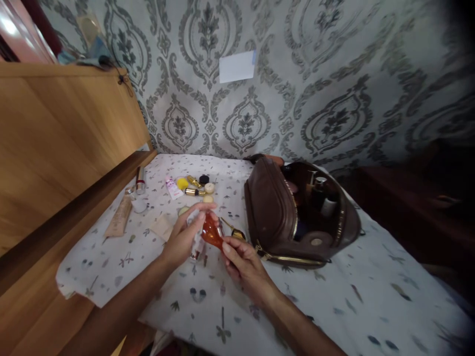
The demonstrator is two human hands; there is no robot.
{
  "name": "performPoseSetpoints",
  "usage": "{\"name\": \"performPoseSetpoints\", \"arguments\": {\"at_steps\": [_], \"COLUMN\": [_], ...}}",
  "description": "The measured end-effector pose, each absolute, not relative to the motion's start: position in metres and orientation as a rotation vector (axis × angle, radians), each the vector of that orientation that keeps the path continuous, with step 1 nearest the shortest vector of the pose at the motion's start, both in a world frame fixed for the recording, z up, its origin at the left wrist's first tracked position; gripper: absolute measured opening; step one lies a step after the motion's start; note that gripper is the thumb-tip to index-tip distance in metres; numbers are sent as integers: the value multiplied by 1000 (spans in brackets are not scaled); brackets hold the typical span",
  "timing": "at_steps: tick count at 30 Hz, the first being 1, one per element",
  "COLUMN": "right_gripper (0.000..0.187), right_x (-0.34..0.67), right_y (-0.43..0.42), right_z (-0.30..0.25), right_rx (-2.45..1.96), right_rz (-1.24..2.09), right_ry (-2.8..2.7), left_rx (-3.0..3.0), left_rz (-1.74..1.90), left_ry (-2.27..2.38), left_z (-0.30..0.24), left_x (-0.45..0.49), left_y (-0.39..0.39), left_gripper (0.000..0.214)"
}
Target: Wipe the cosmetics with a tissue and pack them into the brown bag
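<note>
My right hand (243, 264) pinches the narrow end of a glossy, see-through amber-orange object (211, 232) with a rounded, wider head; its exact kind is unclear. My left hand (181, 240) curves round the other end, thumb on one side and fingers along the top. Beneath the hands lies a clear item with a shiny end (195, 254), partly hidden. Close by the right fingers is a black-and-gold piece (238, 234). A beige flat packet (162, 226) lies left of my left hand.
An open brown zip bag (270, 207) holding bottles stands on the right. Behind the hands lie gold tubes (195, 192), a pink-white tube (173, 188) and small round pots (209, 188). A beige squeeze tube (119, 217) lies left, near a wooden panel (70, 128). A patterned wall rises behind.
</note>
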State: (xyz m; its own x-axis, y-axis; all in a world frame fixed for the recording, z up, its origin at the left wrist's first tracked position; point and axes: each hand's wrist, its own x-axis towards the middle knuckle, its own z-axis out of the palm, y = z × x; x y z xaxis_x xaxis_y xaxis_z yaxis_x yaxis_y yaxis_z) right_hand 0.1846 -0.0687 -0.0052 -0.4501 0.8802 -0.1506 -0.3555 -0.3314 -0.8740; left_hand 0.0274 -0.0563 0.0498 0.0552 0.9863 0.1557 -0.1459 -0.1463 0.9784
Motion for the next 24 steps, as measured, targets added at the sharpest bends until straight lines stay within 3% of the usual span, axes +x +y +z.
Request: {"name": "performPoseSetpoints", "arguments": {"at_steps": [8,15,24], "right_gripper": [57,28,45], "right_x": [185,192,193], "right_y": [-72,-82,-84], "right_z": [-20,-7,-27], "right_rx": [-790,-990,-874], "right_rz": [1792,1151,779], "right_ry": [-1164,-1413,-1548], "left_rx": [1539,1919,2119], "left_rz": [1139,884,928], "left_ry": [1252,1367,1519], "left_z": [57,56,14], "left_x": [28,25,10], "left_y": [-53,-50,-37], "left_gripper": [37,34,31]}}
